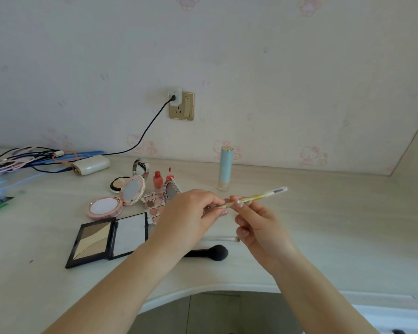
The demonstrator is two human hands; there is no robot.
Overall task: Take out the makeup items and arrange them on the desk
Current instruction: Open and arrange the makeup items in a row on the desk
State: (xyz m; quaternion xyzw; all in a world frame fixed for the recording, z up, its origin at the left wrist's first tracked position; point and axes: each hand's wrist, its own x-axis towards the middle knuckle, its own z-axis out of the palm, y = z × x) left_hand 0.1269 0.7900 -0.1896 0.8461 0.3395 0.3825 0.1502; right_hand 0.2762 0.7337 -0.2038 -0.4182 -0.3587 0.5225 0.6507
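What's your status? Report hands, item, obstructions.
Left hand and right hand both pinch the yellow pencil, held above the desk. Black brush lies below the hands. Open desk to the right.

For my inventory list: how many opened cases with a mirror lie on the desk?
4. The black contour palette is front left, the pink round compact behind it, the black round powder compact farther back, and the eyeshadow palette is partly hidden by the left hand.

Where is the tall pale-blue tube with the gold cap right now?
In the head view, the tall pale-blue tube with the gold cap stands upright near the wall, right of centre on the desk, beyond the slim yellow pencil held in both hands.
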